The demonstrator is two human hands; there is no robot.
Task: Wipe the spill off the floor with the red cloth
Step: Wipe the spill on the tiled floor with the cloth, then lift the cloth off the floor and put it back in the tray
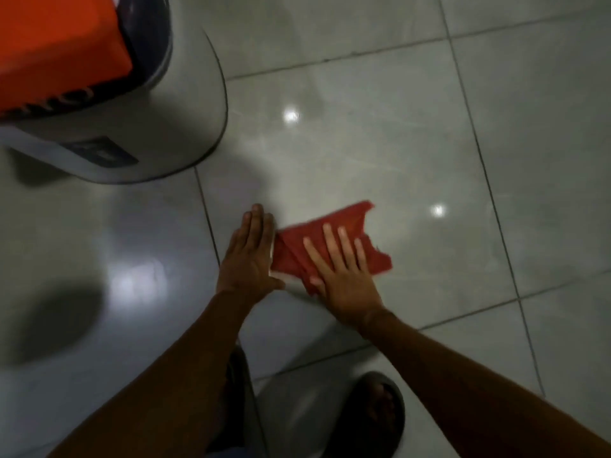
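A crumpled red cloth (344, 223) lies flat on the glossy grey tiled floor (429, 143) at the middle of the view. My right hand (344, 276) presses down on it with the fingers spread, palm covering its near half. My left hand (248, 256) rests flat on the tile, fingers together, its edge touching the cloth's left side. I cannot make out any spill on the tiles; only light reflections show.
A round white appliance (185, 104) with a dark panel stands at the upper left, with an orange object (59, 47) on top. My foot in a dark sandal (380, 411) is planted at the bottom centre. Dark grout lines cross the floor.
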